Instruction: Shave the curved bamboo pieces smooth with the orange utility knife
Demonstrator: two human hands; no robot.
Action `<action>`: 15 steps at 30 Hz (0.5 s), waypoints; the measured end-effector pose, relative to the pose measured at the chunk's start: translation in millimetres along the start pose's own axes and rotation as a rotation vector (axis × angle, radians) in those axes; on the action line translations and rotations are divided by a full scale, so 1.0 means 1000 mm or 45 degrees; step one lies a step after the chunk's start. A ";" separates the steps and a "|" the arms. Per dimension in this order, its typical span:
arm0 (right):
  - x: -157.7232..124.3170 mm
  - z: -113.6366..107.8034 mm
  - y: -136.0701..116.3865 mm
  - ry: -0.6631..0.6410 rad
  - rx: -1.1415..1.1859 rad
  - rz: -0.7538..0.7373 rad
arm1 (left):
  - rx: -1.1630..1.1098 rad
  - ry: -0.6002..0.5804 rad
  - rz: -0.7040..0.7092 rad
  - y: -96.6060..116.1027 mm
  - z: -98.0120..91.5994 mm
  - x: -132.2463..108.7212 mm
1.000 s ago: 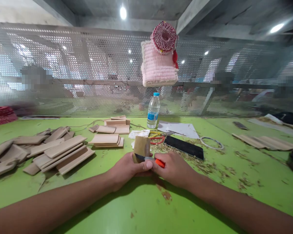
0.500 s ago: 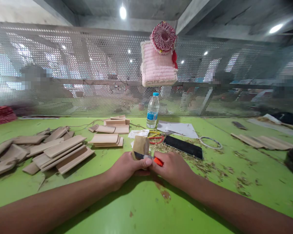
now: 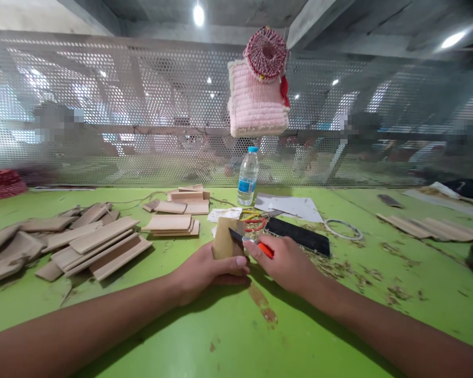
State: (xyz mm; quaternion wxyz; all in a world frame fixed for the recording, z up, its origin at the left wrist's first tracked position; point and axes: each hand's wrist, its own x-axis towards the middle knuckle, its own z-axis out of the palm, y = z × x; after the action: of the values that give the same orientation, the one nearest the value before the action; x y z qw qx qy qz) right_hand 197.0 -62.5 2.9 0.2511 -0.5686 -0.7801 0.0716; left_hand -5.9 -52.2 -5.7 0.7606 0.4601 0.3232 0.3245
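My left hand (image 3: 203,270) is closed around the lower part of a tan bamboo piece (image 3: 222,240), which stands roughly upright with its broad face towards me. The thumb lies across its front. In my right hand (image 3: 289,262) is a knife (image 3: 266,250) with an orange handle, the fingers wrapped around it. Its dark pointed blade angles up and left across the upper right of the bamboo piece; whether the edge touches the surface I cannot tell. Fingers hide part of the handle and the piece's lower end.
Curved bamboo pieces (image 3: 102,241) lie heaped on the green table (image 3: 173,336) at left, with a small stack (image 3: 169,224) nearer the middle. Beyond my hands are a water bottle (image 3: 247,178), paper (image 3: 295,207), a black phone (image 3: 299,236), a white ring (image 3: 343,229) and scattered shavings (image 3: 331,268).
The knife blade has moved from low across the bamboo piece, by my left thumb, up and right. My right hand has drawn slightly away, and more of the piece's face shows.
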 end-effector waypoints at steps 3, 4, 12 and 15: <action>-0.001 -0.001 0.000 -0.029 0.032 -0.012 | 0.001 -0.067 -0.027 0.002 -0.003 0.000; -0.002 -0.002 -0.001 -0.037 0.045 -0.014 | -0.009 -0.090 -0.036 0.003 -0.004 0.000; -0.001 -0.008 0.001 -0.059 0.127 -0.004 | -0.069 -0.111 -0.084 0.002 -0.008 0.001; -0.002 -0.007 0.002 -0.061 0.097 -0.024 | -0.025 -0.117 -0.059 0.000 -0.007 0.001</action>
State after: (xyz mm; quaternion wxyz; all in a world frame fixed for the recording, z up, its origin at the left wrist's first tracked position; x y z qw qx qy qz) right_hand 202.2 -64.5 7.6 0.2543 -0.5494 -0.7879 0.1124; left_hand -11.4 -48.1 -8.6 0.7865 0.4593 0.2953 0.2885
